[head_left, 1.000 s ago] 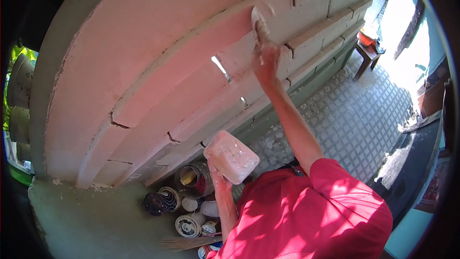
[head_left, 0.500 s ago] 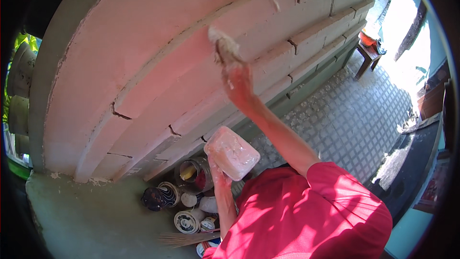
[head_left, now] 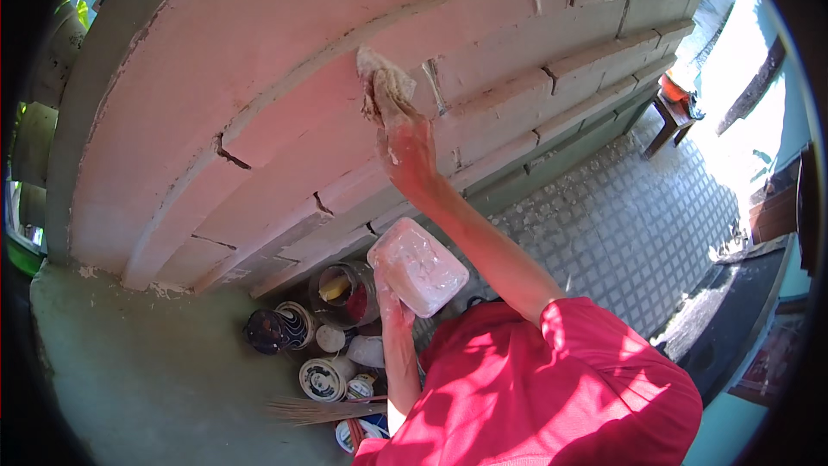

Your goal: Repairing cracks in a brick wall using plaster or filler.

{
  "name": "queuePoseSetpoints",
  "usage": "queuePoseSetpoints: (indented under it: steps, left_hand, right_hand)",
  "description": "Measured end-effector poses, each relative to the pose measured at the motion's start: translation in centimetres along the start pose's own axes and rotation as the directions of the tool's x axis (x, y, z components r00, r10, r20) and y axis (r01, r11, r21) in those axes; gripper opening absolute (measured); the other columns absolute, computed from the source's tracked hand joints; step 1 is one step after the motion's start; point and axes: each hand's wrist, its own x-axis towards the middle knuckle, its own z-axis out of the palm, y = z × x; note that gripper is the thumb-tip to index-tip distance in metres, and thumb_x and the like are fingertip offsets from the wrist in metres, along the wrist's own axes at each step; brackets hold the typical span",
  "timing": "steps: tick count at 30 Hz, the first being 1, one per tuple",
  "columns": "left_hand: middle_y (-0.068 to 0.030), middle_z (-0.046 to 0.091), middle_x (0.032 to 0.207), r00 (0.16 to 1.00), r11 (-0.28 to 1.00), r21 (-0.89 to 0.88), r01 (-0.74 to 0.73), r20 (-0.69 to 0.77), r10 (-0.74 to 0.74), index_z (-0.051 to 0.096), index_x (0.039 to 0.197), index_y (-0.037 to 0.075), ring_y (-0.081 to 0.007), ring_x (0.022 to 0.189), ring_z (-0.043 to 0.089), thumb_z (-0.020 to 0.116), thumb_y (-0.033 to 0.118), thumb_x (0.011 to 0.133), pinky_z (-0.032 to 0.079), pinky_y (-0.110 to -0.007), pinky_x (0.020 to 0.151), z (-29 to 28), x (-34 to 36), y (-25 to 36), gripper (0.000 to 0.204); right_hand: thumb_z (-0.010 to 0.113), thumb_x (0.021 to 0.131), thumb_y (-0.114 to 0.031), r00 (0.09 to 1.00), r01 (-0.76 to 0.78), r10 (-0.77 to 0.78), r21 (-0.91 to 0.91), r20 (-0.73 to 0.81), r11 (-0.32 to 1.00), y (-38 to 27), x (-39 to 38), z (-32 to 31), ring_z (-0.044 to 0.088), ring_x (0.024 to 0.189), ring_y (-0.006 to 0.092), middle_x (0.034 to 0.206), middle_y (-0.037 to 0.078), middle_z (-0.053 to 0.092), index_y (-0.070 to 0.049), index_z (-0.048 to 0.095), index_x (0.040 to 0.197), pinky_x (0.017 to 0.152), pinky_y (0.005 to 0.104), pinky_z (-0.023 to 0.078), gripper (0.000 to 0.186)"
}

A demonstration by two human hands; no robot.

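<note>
My right hand (head_left: 405, 142) is closed around a crumpled, whitish cloth (head_left: 388, 82) that looks soaked or caked with pale paste. It reaches up to the wall (head_left: 302, 134), where the cloth lies at a raised horizontal band; I cannot tell how firmly it presses. White smears mark the back of this hand. Lower down, my left hand (head_left: 395, 304) grips a rounded rectangular plastic tub (head_left: 423, 269) by its near left side. The tub's inside is coated with whitish paste, and some sticks to my left fingers, which are partly hidden beneath it.
Dark cracks and gaps break the wall's raised bands. Below, at its foot, stand a large clear container (head_left: 343, 289), several paint pots (head_left: 323, 378) and a stick broom (head_left: 315, 410). A patterned tile floor (head_left: 604, 198) runs right to a small wooden table (head_left: 668, 125) with an orange item on it.
My right hand and the cloth have shifted left and slightly down along the wall, uncovering a vertical streaked joint beside them. The left hand still holds the tub. The whole view has shifted slightly.
</note>
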Motion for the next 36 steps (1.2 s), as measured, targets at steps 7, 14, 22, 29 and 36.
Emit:
queuePoseSetpoints:
  steps: [7,14,22,29,36]
  left_hand:
    - [-0.0086,0.054,0.127,0.998,0.998,0.047,-0.034,-0.049,0.036,0.042,0.135,0.008,-0.0256,0.113,0.056,0.050,0.044,0.094,0.048,-0.042,0.096,-0.3,-0.2,-0.2,0.055]
    - [-0.0079,0.058,0.123,0.991,0.996,0.070,-0.050,-0.119,0.058,0.045,0.132,0.006,-0.0239,0.108,0.059,0.053,0.046,0.092,0.051,-0.039,0.093,-1.3,-1.0,-0.5,0.057]
    - [-0.0083,0.057,0.124,0.978,0.995,0.007,-0.101,-0.185,0.101,0.044,0.133,0.006,-0.0238,0.110,0.058,0.052,0.048,0.092,0.050,-0.039,0.094,-1.1,-2.5,-0.1,0.060]
    - [-0.0084,0.056,0.125,0.979,0.994,0.023,-0.103,-0.172,0.105,0.044,0.133,0.005,-0.0238,0.110,0.058,0.051,0.049,0.092,0.050,-0.039,0.094,-1.3,-1.9,0.2,0.060]
    - [-0.0086,0.056,0.125,0.986,0.993,0.056,-0.103,-0.125,0.110,0.043,0.134,0.005,-0.0238,0.111,0.058,0.051,0.050,0.092,0.050,-0.039,0.094,-2.0,-1.7,0.7,0.061]
  right_hand:
    - [0.058,0.083,-0.009,0.963,-0.214,0.111,0.448,0.245,0.868,3.1,5.1,-3.8,0.062,0.080,0.0390,0.089,0.022,0.066,0.001,0.063,0.104,0.074,0.0386,0.049,0.024]
    - [0.058,0.080,-0.011,0.993,-0.010,0.007,-0.026,-0.121,1.000,6.7,8.0,-6.3,0.063,0.076,0.0378,0.084,0.019,0.067,0.002,0.065,0.098,0.075,0.0442,0.047,0.023]
    - [0.059,0.081,-0.011,0.935,-0.153,0.108,-0.109,-0.337,0.982,6.0,7.7,-10.3,0.066,0.072,0.0318,0.087,0.018,0.070,0.005,0.067,0.096,0.068,0.0395,0.049,0.022]
    - [0.048,0.084,0.000,0.981,0.060,-0.063,-0.021,-0.185,0.998,4.1,2.5,-1.2,0.066,0.081,0.0347,0.093,0.026,0.066,0.008,0.059,0.116,0.076,0.0372,0.052,0.034]
    - [0.047,0.086,-0.003,0.985,-0.172,0.172,-0.015,-0.031,0.985,1.1,3.5,-5.9,0.065,0.077,0.0337,0.092,0.024,0.066,0.006,0.058,0.120,0.074,0.0334,0.052,0.037]
